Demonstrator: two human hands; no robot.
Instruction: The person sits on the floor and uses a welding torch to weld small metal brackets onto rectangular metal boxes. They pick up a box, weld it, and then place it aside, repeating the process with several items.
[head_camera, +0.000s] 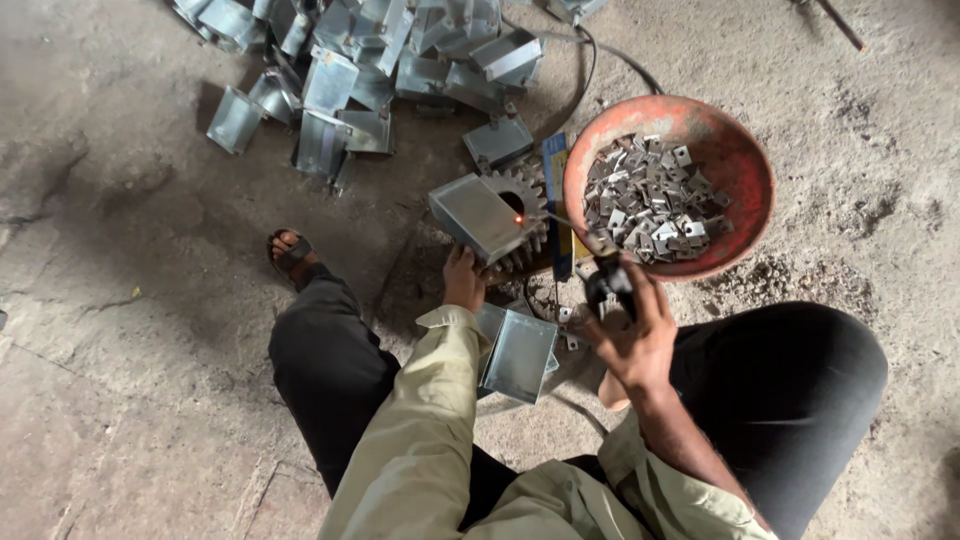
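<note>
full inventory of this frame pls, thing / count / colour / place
Folded sheet-metal box: one, grey, held on the gear, glowing spot at its right edge.
Gear wheel: one, dark toothed, on the floor under the box.
Bowl: one, rusty red, upper right on the floor.
Small metal tabs: many, silver, piled in the bowl.
Pile of metal boxes: many, grey, top centre.
Finished boxes: about two, grey, between the knees.
Cable: one, black, running to the top edge.
Floor: grey concrete, dusty.
Sandal: one, dark, on the foot left of centre.
Left hand: steadies the box.
Right hand: grips a black electrode holder.
</note>
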